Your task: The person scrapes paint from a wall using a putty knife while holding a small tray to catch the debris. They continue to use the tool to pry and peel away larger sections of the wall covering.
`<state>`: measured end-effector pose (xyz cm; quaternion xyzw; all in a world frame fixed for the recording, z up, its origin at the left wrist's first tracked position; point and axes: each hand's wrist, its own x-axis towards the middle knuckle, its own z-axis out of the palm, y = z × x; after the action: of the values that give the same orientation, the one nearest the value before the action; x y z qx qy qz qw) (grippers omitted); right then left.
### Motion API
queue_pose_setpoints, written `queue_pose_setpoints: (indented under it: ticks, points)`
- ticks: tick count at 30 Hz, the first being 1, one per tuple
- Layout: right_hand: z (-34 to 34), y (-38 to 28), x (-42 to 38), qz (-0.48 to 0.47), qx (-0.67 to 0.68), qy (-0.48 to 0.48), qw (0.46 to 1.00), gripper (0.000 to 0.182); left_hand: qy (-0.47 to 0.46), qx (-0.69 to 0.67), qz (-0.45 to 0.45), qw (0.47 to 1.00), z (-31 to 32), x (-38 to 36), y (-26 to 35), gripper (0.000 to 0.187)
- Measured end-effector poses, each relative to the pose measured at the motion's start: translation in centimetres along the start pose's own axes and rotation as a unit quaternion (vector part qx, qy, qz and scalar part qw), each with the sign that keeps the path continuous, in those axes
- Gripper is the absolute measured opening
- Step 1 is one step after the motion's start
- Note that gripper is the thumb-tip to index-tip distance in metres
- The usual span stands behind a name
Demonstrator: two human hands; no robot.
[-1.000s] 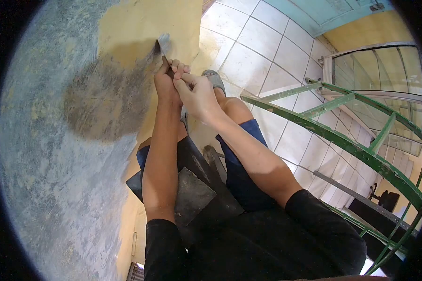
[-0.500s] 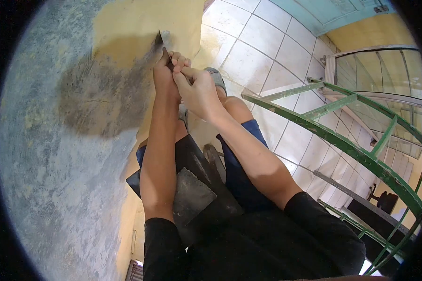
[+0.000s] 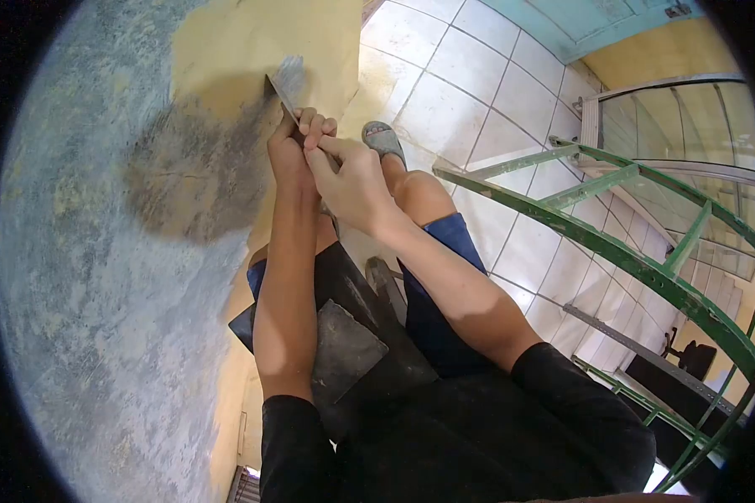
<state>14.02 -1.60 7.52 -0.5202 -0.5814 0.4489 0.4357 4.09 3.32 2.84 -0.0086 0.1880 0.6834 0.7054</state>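
Note:
Against the yellow part of the wall [image 3: 268, 38] is a thin scraper blade [image 3: 283, 99], angled up and to the left. A grey scraped streak shows just right of its tip. My left hand [image 3: 289, 151] is closed on the scraper from the wall side, its thumb and fingers round the base of the blade. Touching it from the right, my right hand [image 3: 344, 176] is closed too, with its fingertips on the scraper's handle end, which is mostly hidden. A dark flat sheet [image 3: 344, 348] lies on my lap.
A green metal ladder [image 3: 604, 245] lies at the right over white floor tiles [image 3: 449, 96]. Behind it are glass-panelled frames [image 3: 679, 126] and a light blue door [image 3: 570, 21]. A sandalled foot [image 3: 383, 141] is beside the wall.
The blade and both hands have shifted slightly left and down along the wall. More of the grey streak on the yellow paint shows, and the foot is more visible.

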Motion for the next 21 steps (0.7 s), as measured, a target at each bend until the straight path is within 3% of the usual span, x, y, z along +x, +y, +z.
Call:
queue_pose_setpoints:
  ticks: [14,17,21]
  points:
    - [0.5,0.6,3.5,0.032,0.012,0.028,0.999,0.025,-0.006,0.052,-0.058,0.997,1.2,4.3,0.3,0.028]
    - [0.6,1.4,4.0,0.013,0.034,0.058,0.998,0.026,-0.049,0.060,-0.052,0.996,0.2,5.5,-0.5,0.030]
    - [-0.1,1.1,3.2,-0.001,0.002,0.047,0.999,0.024,-0.037,0.062,-0.033,0.997,0.4,4.4,-0.8,0.031]
